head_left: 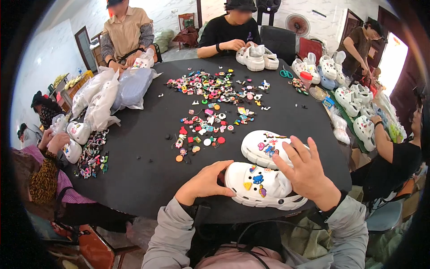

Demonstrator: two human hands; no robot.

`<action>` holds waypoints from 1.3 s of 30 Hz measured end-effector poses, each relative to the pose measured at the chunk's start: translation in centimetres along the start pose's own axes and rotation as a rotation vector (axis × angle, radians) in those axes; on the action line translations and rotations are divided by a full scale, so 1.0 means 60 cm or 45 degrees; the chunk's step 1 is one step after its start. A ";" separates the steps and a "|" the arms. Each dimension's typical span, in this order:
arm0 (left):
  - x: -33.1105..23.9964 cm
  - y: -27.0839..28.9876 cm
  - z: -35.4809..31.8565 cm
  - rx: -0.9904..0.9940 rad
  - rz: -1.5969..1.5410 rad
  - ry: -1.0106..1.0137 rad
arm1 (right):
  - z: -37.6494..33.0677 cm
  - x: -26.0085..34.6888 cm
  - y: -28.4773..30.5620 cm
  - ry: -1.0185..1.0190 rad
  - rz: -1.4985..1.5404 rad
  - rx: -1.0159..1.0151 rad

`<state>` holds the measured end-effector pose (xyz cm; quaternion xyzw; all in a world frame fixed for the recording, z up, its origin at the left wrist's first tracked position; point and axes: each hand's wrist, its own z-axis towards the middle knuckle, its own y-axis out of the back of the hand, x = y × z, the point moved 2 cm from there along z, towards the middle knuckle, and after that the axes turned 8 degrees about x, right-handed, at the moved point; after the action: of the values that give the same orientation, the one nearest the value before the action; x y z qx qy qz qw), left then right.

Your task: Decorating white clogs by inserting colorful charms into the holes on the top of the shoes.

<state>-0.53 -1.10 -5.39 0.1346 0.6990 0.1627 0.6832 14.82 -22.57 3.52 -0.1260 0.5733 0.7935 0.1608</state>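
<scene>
1. Reaching out in grey sleeves (168, 233) over the black counter (134, 193).
2. Cupping the toe of the near white clog (268, 179) between thumb and fingers of the left hand (201, 184).
3. Spreading the right hand (311, 172) wide over it and the far white clog (255, 154) just behind, leaving contact unclear.
4. Facing loose colourful charms (209, 128) scattered farther out.
</scene>
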 end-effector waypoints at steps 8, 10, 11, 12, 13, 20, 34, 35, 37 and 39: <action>0.000 0.001 -0.002 0.010 -0.003 0.032 | 0.034 0.015 -0.033 0.058 0.011 -0.085; 0.000 -0.001 -0.001 -0.003 0.022 0.028 | 0.031 0.011 -0.036 0.062 0.096 -0.024; 0.001 -0.002 -0.001 -0.005 0.005 0.054 | 0.027 0.008 -0.035 0.065 0.069 0.025; 0.000 -0.004 -0.001 -0.020 0.024 0.011 | 0.023 0.007 -0.030 0.082 0.129 0.062; -0.001 -0.004 0.000 -0.035 0.031 -0.007 | 0.020 0.006 -0.023 0.095 0.191 0.099; 0.018 -0.008 0.004 -0.045 -0.057 -0.020 | -0.026 -0.005 0.054 -0.064 0.284 0.122; 0.012 -0.016 0.004 -0.041 -0.162 0.057 | -0.067 -0.017 0.004 -0.150 0.615 0.224; 0.011 -0.016 0.004 -0.043 -0.161 0.049 | -0.064 -0.020 0.002 -0.151 0.617 0.229; 0.012 -0.017 0.005 -0.033 -0.188 0.068 | -0.059 -0.029 0.002 -0.125 0.491 0.185; 0.013 -0.017 0.005 -0.035 -0.185 0.048 | -0.057 -0.041 -0.001 -0.152 0.412 0.195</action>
<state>-0.23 -1.69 -6.49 0.0708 0.7174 0.1248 0.6817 17.16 -26.04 3.36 0.0278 0.6342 0.7691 0.0738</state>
